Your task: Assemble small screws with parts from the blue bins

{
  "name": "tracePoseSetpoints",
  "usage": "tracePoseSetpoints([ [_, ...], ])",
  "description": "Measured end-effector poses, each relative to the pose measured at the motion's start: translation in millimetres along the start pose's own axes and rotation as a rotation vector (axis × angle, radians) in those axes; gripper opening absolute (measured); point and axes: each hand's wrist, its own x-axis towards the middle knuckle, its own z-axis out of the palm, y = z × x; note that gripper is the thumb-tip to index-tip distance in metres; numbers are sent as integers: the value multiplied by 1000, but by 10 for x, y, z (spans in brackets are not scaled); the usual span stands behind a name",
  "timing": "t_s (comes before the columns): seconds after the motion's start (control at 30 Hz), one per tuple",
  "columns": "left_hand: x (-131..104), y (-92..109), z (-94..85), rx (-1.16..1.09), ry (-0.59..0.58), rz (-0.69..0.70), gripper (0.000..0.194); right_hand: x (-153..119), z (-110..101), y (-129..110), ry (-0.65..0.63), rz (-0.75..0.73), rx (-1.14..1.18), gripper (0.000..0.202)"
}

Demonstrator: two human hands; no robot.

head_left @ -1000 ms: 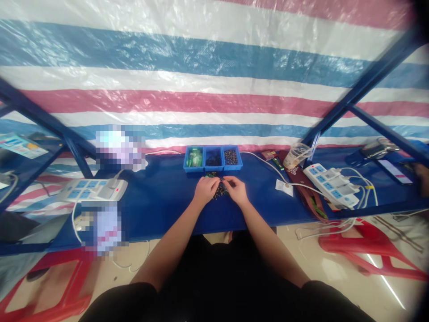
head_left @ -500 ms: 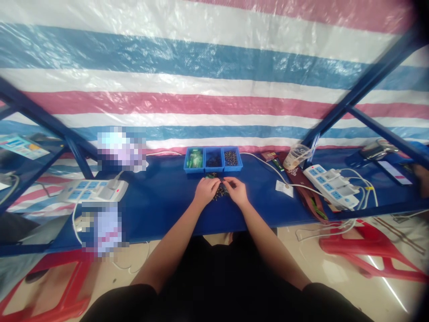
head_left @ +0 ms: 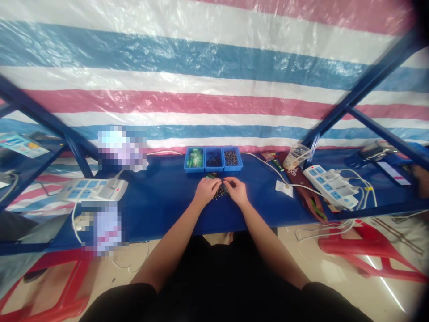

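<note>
My left hand [head_left: 207,190] and my right hand [head_left: 236,189] meet over the middle of the blue table, fingertips bent and pinched close together. Whatever they pinch is too small to make out. Beneath and between them lies a pile of small brass-coloured and dark parts [head_left: 219,193], partly covered by my fingers. Just beyond stand three joined blue bins. The left bin [head_left: 194,170] holds green items in clear plastic, the middle bin [head_left: 213,169] small dark parts, and the right bin [head_left: 233,168] small metallic pieces.
White power strips lie to the left [head_left: 90,190] and right [head_left: 331,187]. A clear plastic cup [head_left: 295,157] stands near a brown strap-like item [head_left: 303,192]. A white cable [head_left: 268,164] crosses the right side. Red stools [head_left: 368,246] stand below the table edge. Blue metal posts [head_left: 355,96] rise at both sides.
Hardly anything differs. Both hands stay over the pile, with only slight finger movement; the bins and other objects keep their places.
</note>
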Motion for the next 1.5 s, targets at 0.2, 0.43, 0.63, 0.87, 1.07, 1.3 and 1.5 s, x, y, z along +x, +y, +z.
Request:
tracePoseSetpoints([
  [0.2, -15, -12, 9, 6, -2, -3, 26, -4, 4, 0, 0, -2, 8, 31],
  [0.43, -7, 12, -1, -2, 22, -17, 25, -3, 1, 20, 15, -3, -5, 29],
  [0.63, 0, 12, 3, -8, 5, -22, 25, -4, 5, 7, 7, 6, 2, 29],
  [0.87, 2, 16, -4, -16, 3, -9, 24, -7, 11, 13, 5, 13, 8, 30],
  [1.07, -9, 1, 20, -17, 16, -22, 25, 3, 11, 11, 13, 16, 12, 29],
  [1.3, 1, 17, -15, 16, -5, -11, 23, 2, 10, 2, 9, 15, 14, 31],
  [1.5, -1, 19, -14, 14, -12, -22, 25, -8, 0, -23, 10, 6, 12, 29],
])
